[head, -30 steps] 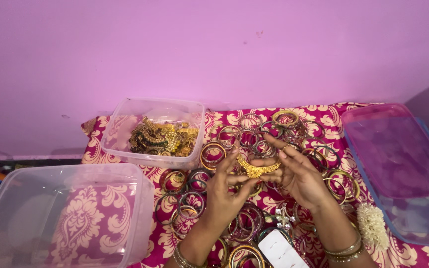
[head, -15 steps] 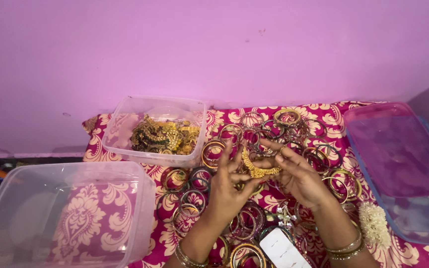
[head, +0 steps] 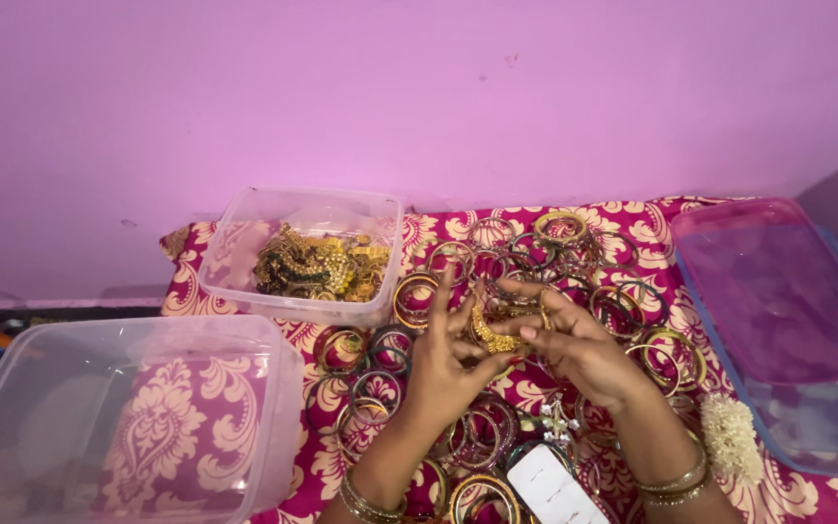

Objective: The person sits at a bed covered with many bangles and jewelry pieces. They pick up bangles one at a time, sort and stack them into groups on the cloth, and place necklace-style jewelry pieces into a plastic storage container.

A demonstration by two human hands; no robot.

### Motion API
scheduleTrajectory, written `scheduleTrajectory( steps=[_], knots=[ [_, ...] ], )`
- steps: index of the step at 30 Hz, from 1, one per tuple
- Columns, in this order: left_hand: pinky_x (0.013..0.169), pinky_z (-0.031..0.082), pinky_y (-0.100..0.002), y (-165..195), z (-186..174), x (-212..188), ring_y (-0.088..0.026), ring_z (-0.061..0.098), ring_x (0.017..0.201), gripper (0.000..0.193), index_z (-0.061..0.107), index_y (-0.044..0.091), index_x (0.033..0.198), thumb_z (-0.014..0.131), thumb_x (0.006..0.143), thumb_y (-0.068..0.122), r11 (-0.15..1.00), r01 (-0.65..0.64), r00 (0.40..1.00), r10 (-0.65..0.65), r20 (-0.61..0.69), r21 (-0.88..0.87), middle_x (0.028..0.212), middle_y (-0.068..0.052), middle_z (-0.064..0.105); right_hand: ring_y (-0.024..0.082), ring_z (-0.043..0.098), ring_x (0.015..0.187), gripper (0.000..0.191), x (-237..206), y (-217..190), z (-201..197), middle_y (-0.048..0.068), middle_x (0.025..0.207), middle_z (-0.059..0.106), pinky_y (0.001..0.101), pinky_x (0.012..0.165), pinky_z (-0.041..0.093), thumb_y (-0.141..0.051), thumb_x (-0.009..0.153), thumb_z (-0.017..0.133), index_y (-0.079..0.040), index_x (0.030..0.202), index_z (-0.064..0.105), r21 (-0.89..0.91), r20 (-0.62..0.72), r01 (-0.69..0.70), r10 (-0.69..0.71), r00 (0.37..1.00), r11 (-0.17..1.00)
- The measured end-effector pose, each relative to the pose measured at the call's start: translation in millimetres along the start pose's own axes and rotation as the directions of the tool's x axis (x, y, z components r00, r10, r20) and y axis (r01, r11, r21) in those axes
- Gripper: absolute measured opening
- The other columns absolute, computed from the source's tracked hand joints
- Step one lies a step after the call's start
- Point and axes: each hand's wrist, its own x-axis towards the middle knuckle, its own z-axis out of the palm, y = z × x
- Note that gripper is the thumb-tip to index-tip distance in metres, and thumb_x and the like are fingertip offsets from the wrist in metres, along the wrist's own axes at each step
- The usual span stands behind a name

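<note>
Both hands meet mid-cloth: left hand [head: 446,364] fingers spread, thumb pinching the gold ornament [head: 493,336]; right hand [head: 574,344] curls around it. A light fingertip grip looks wisest.

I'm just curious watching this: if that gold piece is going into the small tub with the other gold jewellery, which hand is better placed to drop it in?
Probably the left hand: it pinches the gold piece and is nearer the small tub.
</note>
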Motion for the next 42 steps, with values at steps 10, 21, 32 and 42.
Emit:
scheduleTrajectory(
  steps=[10, 21, 32, 42],
  knots=[
    [0.075, 0.064, -0.035, 7.7, -8.7, 5.7, -0.026, 0.08, 0.091, 0.128, -0.01, 0.021, 0.158, 0.085, 0.073, 0.011, 0.983, 0.181, 0.981, -0.179, 0.078, -0.022, 0.157, -0.017, 0.043, 0.02, 0.073, 0.092, 0.077, 3.6, 10.4, -18.0, 0.01, 0.1, 0.076, 0.0353, 0.084, 0.062, 0.013, 0.08, 0.068, -0.007, 0.151, 0.045, 0.157, 0.07, 0.049, -0.061, 0.996, 0.986],
    [0.07, 0.063, -0.024, -51.2, -15.2, 13.3, -0.014, 0.079, 0.089, 0.038, 0.069, 0.005, 0.126, 0.066, 0.089, -0.002, 0.981, 0.196, 0.974, -0.194, -0.112, 0.002, 0.138, -0.01, 0.068, 0.02, 0.075, 0.084, 0.078, -5.4, 7.0, -43.8, 0.011, 0.106, 0.075, 0.03, 0.067, 0.063, 0.014, 0.086, 0.067, -0.004, 0.156, 0.036, 0.4, 0.202, 0.187, -0.285, 0.937, 0.897],
    [0.075, 0.055, -0.024, -53.4, -12.1, 10.1, -0.013, 0.072, 0.091, 0.035, 0.073, 0.003, 0.123, 0.06, 0.092, -0.008, 0.987, 0.093, 0.987, -0.109, -0.118, -0.133, 0.119, -0.011, 0.078, 0.024, 0.068, 0.108, 0.059, 5.6, 7.0, -15.0, 0.019, 0.128, 0.065, 0.0361, 0.088, 0.064, -0.031, 0.099, 0.052, -0.008, 0.152, 0.042, 0.178, 0.112, 0.068, -0.089, 0.99, 0.982],
    [0.085, 0.063, -0.03, -49.5, -23.5, 14.9, -0.016, 0.076, 0.096, 0.023, 0.073, 0.004, 0.119, 0.06, 0.101, 0.0, 0.907, -0.006, 1.0, 0.006, -0.001, -0.422, 0.118, -0.013, 0.076, 0.023, 0.066, 0.115, 0.078, 8.8, 9.4, -8.4, 0.007, 0.14, 0.063, 0.0411, 0.076, 0.068, -0.06, 0.093, 0.033, 0.0, 0.139, 0.053, -0.038, 0.219, -0.03, 0.037, 0.975, 0.999]
  ],
)
